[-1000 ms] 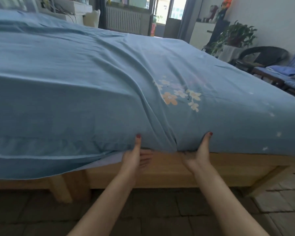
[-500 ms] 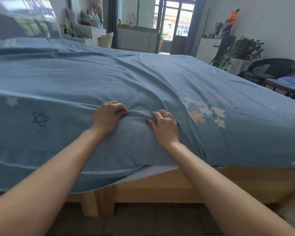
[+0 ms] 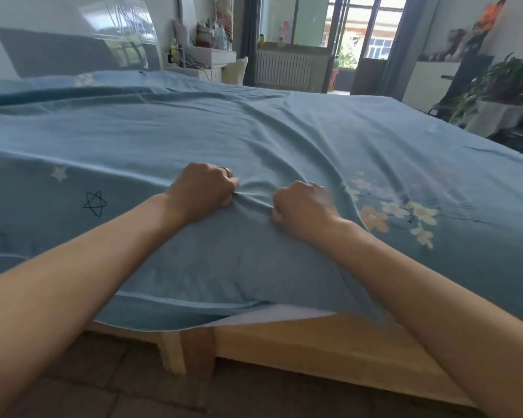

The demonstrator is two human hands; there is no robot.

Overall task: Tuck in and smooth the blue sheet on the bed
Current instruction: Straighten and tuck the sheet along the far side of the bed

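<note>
The blue sheet (image 3: 254, 140) lies spread over the bed, its near edge hanging loose over the wooden bed frame (image 3: 314, 339), with a strip of white mattress (image 3: 272, 315) showing beneath it. Both hands sit close together on the near part of the top. The left hand (image 3: 204, 191) has its fingers clenched on a ridge of cloth, and the right hand (image 3: 304, 206) is bunched on the same fold just to the right of it. Long creases fan away from the fists toward the far side. The step in hand looks like gathering slack (not yet the tucking). Next, I judge, the fold wants drawing toward the near edge, then pushing under the mattress, and the creases flattening.
</note>
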